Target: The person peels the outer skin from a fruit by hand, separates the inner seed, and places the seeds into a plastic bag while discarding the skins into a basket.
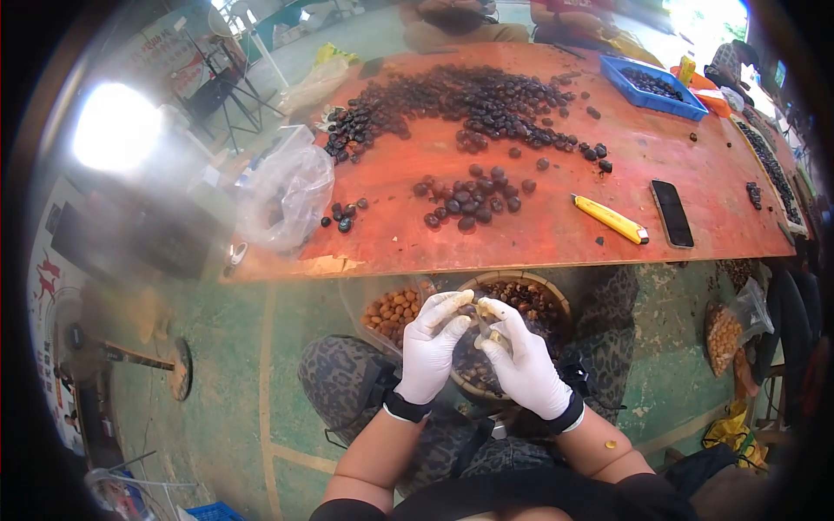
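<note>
My left hand [432,340], in a white glove, has its thumb and fingers closed in a pinch. Opposite it, my right hand [526,363], gloved too, is also pinched, with its fingertips close to the left ones. Something small and dark shows between the fingertips, partly hidden and too small to name. Both hands are over a round woven basket [565,304] of dark husk pieces in front of my lap. Left of it, a clear plastic bag [352,304] holds peeled orange-brown nuts [393,309].
On the red table [365,230] lie a heap of dark round fruits [486,100], a smaller cluster [473,198], a yellow cutter [610,219], a phone [671,214], a plastic bag [291,195] and a blue tray [615,80]. Another nut bag [723,339] stands at right. People sit across.
</note>
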The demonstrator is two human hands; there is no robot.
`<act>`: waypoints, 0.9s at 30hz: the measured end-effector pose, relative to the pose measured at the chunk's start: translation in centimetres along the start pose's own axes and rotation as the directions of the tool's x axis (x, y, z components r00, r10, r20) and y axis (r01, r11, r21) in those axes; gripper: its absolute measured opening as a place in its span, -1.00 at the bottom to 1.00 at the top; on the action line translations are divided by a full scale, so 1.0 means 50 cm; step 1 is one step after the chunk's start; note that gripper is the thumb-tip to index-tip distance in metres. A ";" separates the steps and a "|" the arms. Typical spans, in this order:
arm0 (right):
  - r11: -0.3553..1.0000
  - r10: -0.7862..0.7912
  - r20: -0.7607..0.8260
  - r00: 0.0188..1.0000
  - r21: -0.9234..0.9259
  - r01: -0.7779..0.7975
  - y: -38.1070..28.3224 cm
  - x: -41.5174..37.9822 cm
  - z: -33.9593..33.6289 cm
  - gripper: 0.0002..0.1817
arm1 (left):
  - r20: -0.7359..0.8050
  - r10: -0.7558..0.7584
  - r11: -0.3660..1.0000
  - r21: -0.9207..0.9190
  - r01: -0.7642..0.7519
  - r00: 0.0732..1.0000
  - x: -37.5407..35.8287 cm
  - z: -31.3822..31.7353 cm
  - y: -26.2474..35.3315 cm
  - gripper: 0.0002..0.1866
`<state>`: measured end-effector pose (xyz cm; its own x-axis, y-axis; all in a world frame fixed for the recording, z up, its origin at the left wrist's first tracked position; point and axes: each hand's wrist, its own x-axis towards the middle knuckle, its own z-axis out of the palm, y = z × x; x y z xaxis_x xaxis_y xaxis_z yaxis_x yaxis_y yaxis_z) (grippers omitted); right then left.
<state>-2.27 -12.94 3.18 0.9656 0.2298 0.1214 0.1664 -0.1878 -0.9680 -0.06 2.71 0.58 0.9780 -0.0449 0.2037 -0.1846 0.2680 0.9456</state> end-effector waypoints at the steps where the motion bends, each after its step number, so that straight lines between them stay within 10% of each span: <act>1: 0.999 -0.028 0.002 1.000 -0.030 0.028 0.001 -0.001 0.001 -0.46 | 0.001 0.009 1.000 0.021 -0.009 1.000 0.000 0.000 0.000 -0.68; 14: 0.976 -0.178 -0.099 0.979 -0.143 0.163 0.008 -0.004 0.023 -0.52 | -0.050 -0.039 0.999 0.026 0.040 0.998 -0.006 0.015 0.015 -0.69; 27: 0.799 0.189 0.097 0.977 0.563 -0.211 -0.011 0.005 0.024 -0.59 | -0.024 0.110 0.961 0.259 -0.100 0.994 -0.002 0.002 0.020 -0.72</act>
<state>-2.39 -11.62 3.49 0.9558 0.2812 -0.0859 -0.1826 0.3387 -0.9230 -0.36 2.90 1.53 0.9539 0.0076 0.3002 -0.3003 0.0123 0.9538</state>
